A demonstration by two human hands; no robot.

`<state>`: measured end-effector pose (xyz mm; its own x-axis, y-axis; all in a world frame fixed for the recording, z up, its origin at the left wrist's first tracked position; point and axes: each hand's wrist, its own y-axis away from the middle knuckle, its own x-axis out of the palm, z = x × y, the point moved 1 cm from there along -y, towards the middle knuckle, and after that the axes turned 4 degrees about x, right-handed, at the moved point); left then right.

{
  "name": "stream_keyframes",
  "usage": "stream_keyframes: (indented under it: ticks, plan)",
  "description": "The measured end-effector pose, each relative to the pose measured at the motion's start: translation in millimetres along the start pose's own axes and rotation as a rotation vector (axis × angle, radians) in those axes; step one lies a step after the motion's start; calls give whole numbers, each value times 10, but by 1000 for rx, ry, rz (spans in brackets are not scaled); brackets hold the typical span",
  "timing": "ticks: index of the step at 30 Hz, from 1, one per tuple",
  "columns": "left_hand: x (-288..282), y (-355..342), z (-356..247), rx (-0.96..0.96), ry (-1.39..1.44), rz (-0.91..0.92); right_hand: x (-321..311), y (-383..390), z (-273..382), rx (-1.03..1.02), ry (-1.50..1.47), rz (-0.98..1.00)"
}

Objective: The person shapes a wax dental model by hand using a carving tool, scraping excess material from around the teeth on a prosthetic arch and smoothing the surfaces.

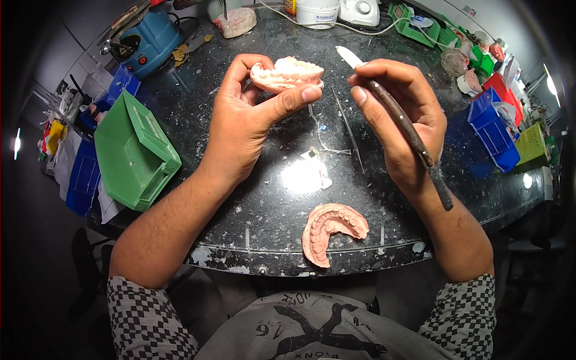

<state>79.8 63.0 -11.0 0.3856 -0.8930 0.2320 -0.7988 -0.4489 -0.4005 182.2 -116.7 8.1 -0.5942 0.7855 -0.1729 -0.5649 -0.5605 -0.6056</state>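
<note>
Held up in my left hand (246, 120) is a pink plaster dental cast (291, 77), thumb along its near side and fingers behind it, the row of teeth facing up. My right hand (405, 117) is closed round the dark handle of a plaster knife (396, 108). Its pale pointed blade tilts up and left toward the cast, apart from it. A second horseshoe-shaped pink dental cast (321, 237) lies on the bench near the front edge. Between my hands a thin metal instrument (349, 133) lies on the bench.
The black bench (264, 198) is speckled with plaster. An open green bin (129, 162) stands at left, near a blue machine (150, 45). Blue bins (495, 129) stand at right. At the back are a plaster lump (235, 23), a white tub (317, 13) and a white cable.
</note>
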Motion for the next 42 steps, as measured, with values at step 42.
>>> stream_keyframes:
  ticks: [42]
  plan:
    - [11,25,-16,-56,45,206,-45,12,42,-99,-43,-41]
